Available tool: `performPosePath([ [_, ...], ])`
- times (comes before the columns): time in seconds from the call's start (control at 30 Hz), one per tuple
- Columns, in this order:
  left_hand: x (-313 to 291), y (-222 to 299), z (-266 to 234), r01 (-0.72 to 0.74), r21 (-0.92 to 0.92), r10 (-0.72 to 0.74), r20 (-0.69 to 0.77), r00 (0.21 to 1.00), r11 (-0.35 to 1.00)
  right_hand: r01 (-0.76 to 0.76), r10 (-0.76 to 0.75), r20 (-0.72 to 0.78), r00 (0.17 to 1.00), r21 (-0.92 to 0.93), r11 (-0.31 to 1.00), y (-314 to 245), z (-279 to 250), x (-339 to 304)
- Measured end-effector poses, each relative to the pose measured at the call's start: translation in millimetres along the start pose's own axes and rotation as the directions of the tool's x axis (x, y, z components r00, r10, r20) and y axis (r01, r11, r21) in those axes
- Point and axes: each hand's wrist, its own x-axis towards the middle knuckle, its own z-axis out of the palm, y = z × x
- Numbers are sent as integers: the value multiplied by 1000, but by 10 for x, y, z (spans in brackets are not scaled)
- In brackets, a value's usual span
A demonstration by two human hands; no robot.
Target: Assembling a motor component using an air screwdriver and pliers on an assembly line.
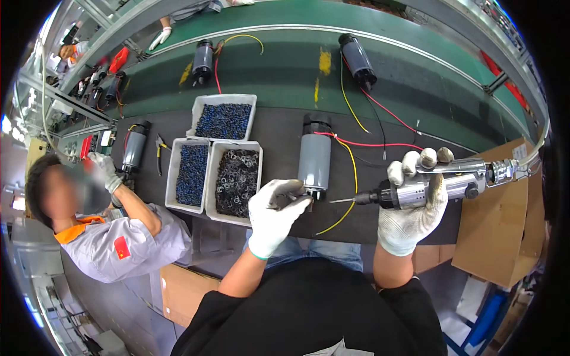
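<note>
A grey cylindrical motor (315, 155) with a black cap lies on the dark mat in front of me, its shaft end toward me. Red and yellow wires trail from its far end. My left hand (274, 215), in a white glove, has its fingers pinched together beside the shaft end; what they hold is too small and hidden to name. In my gloved right hand (414, 219) is a silver air screwdriver (442, 188), fingers wrapped round its body and lever. Its thin bit points left toward the motor's shaft end, a little apart from it.
Left of the motor stand two white bins (193, 205) (254, 99) of small blue-black parts and a bin (212, 215) of small rings. Pliers (159, 155) lie beyond them. Motors (203, 62) (357, 61) rest on the green conveyor (279, 65). A co-worker (119, 237) sits left; a cardboard box (502, 225) stands right.
</note>
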Motion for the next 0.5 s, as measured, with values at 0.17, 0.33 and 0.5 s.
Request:
performPosePath([
  [0.17, -111, 96, 89, -167, 44, 162, 105, 981, 985, -32, 33, -6, 999, 45, 998, 5, 52, -93],
  [0.33, -105, 166, 94, -261, 102, 239, 191, 952, 960, -45, 45, -12, 999, 22, 999, 0, 7, -99],
  [0.5, -177, 27, 190, 61, -105, -45, 152, 987, 993, -22, 21, -22, 1000, -37, 999, -21, 79, -60],
])
